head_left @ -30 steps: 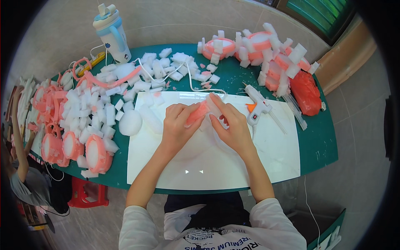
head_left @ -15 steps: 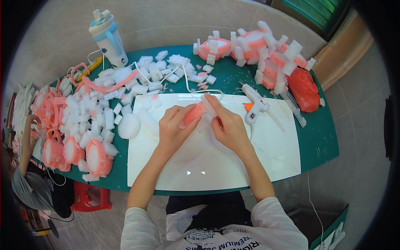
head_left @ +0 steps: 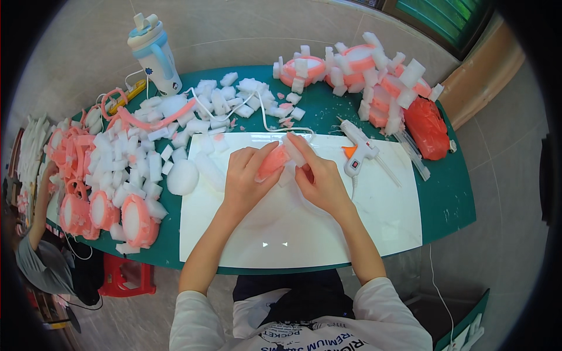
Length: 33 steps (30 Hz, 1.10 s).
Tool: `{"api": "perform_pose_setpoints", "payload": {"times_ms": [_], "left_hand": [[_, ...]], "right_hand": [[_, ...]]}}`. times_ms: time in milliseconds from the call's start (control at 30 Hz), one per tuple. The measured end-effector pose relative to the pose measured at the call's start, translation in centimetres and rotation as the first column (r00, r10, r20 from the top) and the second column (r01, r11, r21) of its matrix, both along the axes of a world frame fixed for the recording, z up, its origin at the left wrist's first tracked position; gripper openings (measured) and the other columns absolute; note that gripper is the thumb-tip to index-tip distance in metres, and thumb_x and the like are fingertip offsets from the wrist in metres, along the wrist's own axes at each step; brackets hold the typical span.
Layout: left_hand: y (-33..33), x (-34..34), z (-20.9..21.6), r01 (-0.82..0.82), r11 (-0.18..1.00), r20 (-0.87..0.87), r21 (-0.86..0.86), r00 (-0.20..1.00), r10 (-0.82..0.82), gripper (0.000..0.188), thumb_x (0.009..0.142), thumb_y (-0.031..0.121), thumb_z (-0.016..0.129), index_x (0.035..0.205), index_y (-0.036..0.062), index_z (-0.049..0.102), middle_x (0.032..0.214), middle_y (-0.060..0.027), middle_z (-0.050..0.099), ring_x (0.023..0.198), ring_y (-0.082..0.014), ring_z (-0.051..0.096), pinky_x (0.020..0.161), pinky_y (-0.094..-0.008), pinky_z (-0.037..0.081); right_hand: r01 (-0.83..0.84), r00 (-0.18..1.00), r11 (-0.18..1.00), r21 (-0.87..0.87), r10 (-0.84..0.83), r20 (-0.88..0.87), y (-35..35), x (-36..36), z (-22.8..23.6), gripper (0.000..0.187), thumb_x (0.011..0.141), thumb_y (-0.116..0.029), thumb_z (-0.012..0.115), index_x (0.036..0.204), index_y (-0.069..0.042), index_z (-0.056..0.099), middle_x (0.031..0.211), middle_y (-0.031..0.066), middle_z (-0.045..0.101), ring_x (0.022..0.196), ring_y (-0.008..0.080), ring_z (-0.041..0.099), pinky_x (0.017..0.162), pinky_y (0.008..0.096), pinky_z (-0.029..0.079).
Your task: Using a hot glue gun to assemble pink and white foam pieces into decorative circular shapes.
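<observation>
Over the far part of a white board [head_left: 304,228], my left hand [head_left: 243,175] is closed round a pink foam piece [head_left: 272,163]. A white foam block [head_left: 294,150] is pinched by my right hand [head_left: 319,181] and meets the pink piece's right end. Whether the two are stuck together I cannot tell. To the right of my right hand lies a white glue gun [head_left: 361,147] with an orange trigger, a clear stick poking out of its back. Left of my left hand is a white foam disc [head_left: 182,177].
White foam blocks [head_left: 117,158] and round pink-and-white foam pieces [head_left: 139,221] crowd the green table's left side. More such foam assemblies [head_left: 351,64], a red plastic bag [head_left: 430,128] and clear sticks [head_left: 413,155] lie far right. A bottle [head_left: 155,55] stands behind. Another person's arm [head_left: 42,199] shows far left.
Almost nothing differs. My hands keep the pink piece and the white block together, with only a slight shift, and the whole view has moved a touch.
</observation>
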<state>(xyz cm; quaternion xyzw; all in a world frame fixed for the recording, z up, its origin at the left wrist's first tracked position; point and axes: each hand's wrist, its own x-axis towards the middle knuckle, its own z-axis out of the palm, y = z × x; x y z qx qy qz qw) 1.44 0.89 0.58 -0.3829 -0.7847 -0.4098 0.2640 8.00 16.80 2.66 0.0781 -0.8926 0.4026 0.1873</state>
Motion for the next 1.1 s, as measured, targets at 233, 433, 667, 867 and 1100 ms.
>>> {"api": "perform_pose_setpoints", "payload": {"times_ms": [233,433,667,867,1100], "left_hand": [[0.1,0.1,-0.1,-0.009,1.0,0.013,-0.014,1.0,0.01,0.052,0.063,0.009,0.077,0.113,0.0098,0.059,0.086,-0.0054,0.057,0.084,-0.0214,0.051,0.074,-0.0306,0.044],[0.1,0.0,0.3,0.035,0.999,-0.067,-0.032,0.997,-0.037,0.052,0.066,0.01,0.072,0.116,0.0146,0.059,0.07,-0.0013,0.045,0.071,-0.0169,0.047,0.077,-0.0316,0.035],[-0.2,0.0,0.3,0.051,0.996,-0.052,-0.069,0.997,-0.055,0.05,0.067,0.007,0.072,0.114,0.0132,0.059,0.08,-0.0039,0.046,0.082,-0.0215,0.043,0.076,-0.0318,0.038],[-0.2,0.0,0.6,0.063,0.998,-0.039,-0.019,0.997,-0.064,0.048,0.067,0.01,0.071,0.113,0.0142,0.06,0.069,-0.0013,0.046,0.069,-0.0158,0.048,0.077,-0.0321,0.034],[-0.1,0.0,0.7,0.058,0.998,-0.034,-0.02,0.998,-0.059,0.049,0.067,0.009,0.071,0.115,0.0147,0.059,0.069,-0.001,0.045,0.068,-0.0154,0.048,0.078,-0.0321,0.034]], "right_hand": [[-0.04,0.998,0.997,-0.058,0.043,0.041,-0.1,0.1,0.2,0.063,0.074,0.003,0.051,0.134,-0.015,0.04,0.102,0.0169,0.055,0.058,0.0239,0.06,0.055,0.0305,0.046],[-0.076,0.979,0.978,-0.192,0.11,0.17,0.0,0.3,0.8,0.063,0.076,0.003,0.051,0.135,-0.015,0.039,0.104,0.0135,0.063,0.057,0.015,0.059,0.053,0.0244,0.044],[-0.105,0.939,0.907,-0.407,0.225,0.259,0.1,0.4,1.3,0.061,0.078,-0.001,0.056,0.135,-0.014,0.039,0.068,0.0059,0.06,0.055,0.0068,0.051,0.052,0.019,0.039],[-0.016,0.995,0.951,-0.309,0.045,0.085,-0.2,0.4,0.9,0.051,0.078,-0.011,0.065,0.126,-0.013,0.05,0.065,0.0051,0.058,0.051,0.0089,0.049,0.049,0.0206,0.038],[0.04,0.973,0.993,-0.113,-0.064,-0.22,-0.4,0.0,0.0,0.042,0.073,-0.009,0.07,0.113,-0.007,0.058,0.089,0.0093,0.062,0.059,0.0119,0.054,0.049,0.0216,0.042]]}}
